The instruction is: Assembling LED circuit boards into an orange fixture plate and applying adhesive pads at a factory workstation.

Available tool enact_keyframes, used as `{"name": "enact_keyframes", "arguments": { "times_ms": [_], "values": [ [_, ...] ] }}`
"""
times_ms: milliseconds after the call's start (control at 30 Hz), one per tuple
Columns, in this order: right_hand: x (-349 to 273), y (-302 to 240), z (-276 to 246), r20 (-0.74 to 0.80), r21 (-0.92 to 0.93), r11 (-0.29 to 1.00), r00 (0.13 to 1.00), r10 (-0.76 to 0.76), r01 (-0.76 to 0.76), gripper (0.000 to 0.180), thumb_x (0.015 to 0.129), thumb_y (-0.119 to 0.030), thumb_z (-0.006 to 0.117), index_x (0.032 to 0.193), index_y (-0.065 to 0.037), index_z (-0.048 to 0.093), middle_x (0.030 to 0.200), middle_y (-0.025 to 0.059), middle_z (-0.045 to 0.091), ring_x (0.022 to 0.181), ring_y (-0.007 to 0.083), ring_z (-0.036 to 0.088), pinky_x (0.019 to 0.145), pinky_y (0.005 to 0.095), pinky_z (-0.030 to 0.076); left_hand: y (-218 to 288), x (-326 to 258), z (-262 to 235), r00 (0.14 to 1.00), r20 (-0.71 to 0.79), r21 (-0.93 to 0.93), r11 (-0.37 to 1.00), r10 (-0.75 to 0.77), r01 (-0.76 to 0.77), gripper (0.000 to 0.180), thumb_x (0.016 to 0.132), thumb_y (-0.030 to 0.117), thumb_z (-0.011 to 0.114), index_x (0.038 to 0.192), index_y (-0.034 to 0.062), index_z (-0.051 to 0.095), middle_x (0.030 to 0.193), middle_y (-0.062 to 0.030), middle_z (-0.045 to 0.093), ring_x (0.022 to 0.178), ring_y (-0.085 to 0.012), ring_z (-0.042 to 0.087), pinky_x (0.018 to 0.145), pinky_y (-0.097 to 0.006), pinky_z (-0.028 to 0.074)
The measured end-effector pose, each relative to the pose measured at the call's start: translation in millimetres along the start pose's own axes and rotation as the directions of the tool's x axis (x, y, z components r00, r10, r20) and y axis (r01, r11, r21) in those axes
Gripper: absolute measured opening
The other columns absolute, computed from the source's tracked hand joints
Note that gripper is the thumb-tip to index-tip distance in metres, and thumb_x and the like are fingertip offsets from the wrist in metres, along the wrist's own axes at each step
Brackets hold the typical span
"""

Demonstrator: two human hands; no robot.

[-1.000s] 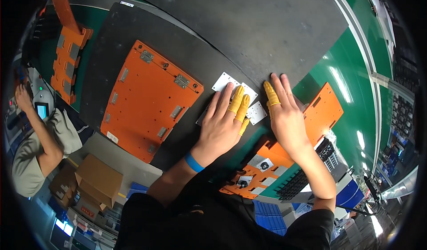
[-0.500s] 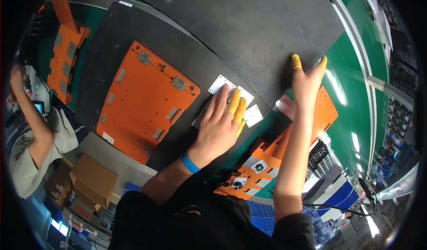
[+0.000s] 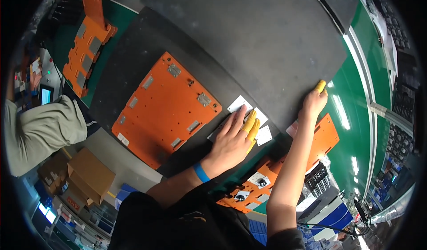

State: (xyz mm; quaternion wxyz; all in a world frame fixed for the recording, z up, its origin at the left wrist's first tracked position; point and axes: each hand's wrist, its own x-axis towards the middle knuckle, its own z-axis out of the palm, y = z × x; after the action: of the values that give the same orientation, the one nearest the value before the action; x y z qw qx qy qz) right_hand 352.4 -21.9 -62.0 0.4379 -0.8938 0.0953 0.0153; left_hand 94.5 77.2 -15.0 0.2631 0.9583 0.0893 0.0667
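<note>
The left hand (image 3: 230, 147) lies palm down over a group of small white plates (image 3: 263, 135) with holes, located on the bench to the right of the large orange board (image 3: 160, 116). Its grip is open: the fingers are extended and spread slightly over the plates, with yellow finger covers (image 3: 250, 121) on some of them. The plates lie close together and are partly hidden by the hand; one protrudes beyond the fingertips and another to the right of the thumb. A blue wristband (image 3: 201, 173) encircles the left wrist. The right hand (image 3: 315, 102) is at the right edge of the large black sheet (image 3: 253, 40), well apart from the left hand, with a yellow-covered fingertip pointing away from the body. Whether its grip is closed on the sheet edge cannot be told. The orange board lies flat on a dark mat (image 3: 129, 54) and carries metal hinges along its upper side. A second orange board (image 3: 327, 136) is located below the right hand, partly behind the right forearm. An orange frame (image 3: 89, 47) with grey pads stands at the upper left of the green bench (image 3: 118, 16).
</note>
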Motion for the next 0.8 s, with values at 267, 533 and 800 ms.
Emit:
{"name": "enact_keyframes", "arguments": {
  "times_ms": [267, 533, 800],
  "values": [
    [-14, -14, 5, -0.034, 0.014, 0.999, 0.999, 0.037, -0.036, 0.039, 0.1, -0.022, 0.049, 0.122, 0.011, 0.053, 0.107, 0.0175, 0.064, 0.094, 0.0223, 0.06, 0.083, 0.0329, 0.047, 0, -5, 4, 0.999, 0.031, -0.017, 1.0, -0.004, 0.005, 0.051, 0.087, 0.025, 0.063, 0.129, -0.0024, 0.055, 0.141, -0.0226, 0.043, 0.136, -0.0422, 0.033, 0.109, -0.05, 0.034],
    [-5, -13, 5, -0.024, 0.168, 0.984, 0.998, 0.055, -0.051, 0.043, 0.1, -0.022, 0.051, 0.128, 0.01, 0.05, 0.111, 0.0122, 0.063, 0.097, 0.0161, 0.057, 0.088, 0.0282, 0.044, 0, -2, 2, 1.0, 0.031, -0.01, 1.0, -0.005, 0.005, 0.051, 0.087, 0.026, 0.063, 0.129, -0.0019, 0.055, 0.14, -0.0228, 0.043, 0.137, -0.0426, 0.032, 0.109, -0.05, 0.034],
    [-1, -28, -2, 0.113, 0.1, 0.989, 0.988, 0.101, -0.113, 0.054, 0.094, -0.018, 0.058, 0.137, 0.01, 0.042, 0.116, 0.0112, 0.061, 0.098, 0.0141, 0.056, 0.089, 0.0254, 0.043, -1, -1, 3, 0.999, 0.036, 0.015, 1.0, 0.001, -0.001, 0.05, 0.088, 0.027, 0.062, 0.128, -0.0023, 0.055, 0.138, -0.0232, 0.044, 0.137, -0.0427, 0.032, 0.109, -0.051, 0.033]
  ]
}}
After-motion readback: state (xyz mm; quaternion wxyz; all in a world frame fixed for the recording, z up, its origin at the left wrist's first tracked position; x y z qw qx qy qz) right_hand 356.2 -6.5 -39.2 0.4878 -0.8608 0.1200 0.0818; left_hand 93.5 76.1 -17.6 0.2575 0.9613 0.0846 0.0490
